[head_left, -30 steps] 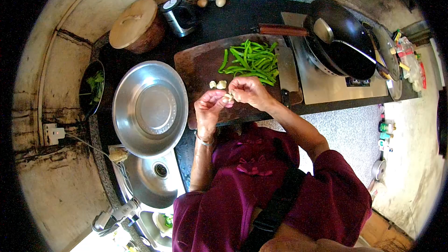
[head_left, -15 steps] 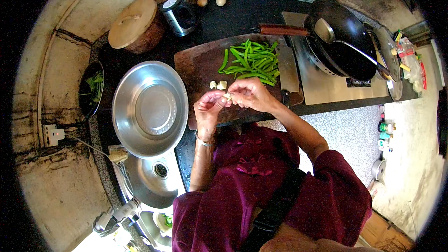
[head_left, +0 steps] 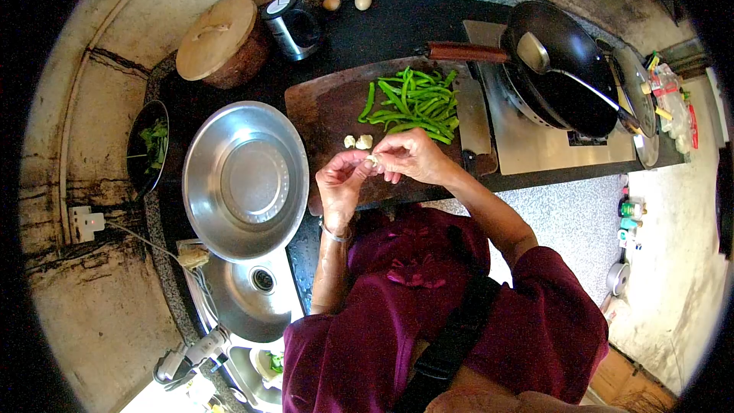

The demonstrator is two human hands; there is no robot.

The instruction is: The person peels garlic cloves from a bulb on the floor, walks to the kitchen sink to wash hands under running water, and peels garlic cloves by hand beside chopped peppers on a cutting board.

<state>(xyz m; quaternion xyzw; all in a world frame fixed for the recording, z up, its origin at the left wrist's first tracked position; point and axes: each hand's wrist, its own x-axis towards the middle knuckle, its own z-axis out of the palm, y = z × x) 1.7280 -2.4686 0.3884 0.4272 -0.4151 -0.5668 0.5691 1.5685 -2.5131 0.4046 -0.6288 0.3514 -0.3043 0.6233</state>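
A small pale garlic clove (head_left: 372,159) is pinched between my two hands above the near edge of the cutting board (head_left: 321,99). My left hand (head_left: 344,177) grips it from one side, thumb and fingers closed. From the other side, the fingertips of my right hand (head_left: 415,157) press on it. Just beyond my hands lie a few more garlic cloves (head_left: 358,141) on the board. Behind them is a pile of sliced green peppers (head_left: 417,103). A cleaver (head_left: 475,118) rests along the board's right side, its dark handle near my right wrist.
Left of the board, a wide steel basin (head_left: 200,183) overlaps the sink (head_left: 229,291). A black wok (head_left: 558,69) with a ladle (head_left: 535,53) sits on the stove (head_left: 512,138) at right. Farther back stand a lidded pot (head_left: 222,42), a kettle (head_left: 294,27) and two eggs (head_left: 362,1).
My fingers shift very slightly around the garlic clove, still pinching it at the same spot. The surrounding things stay where they were.
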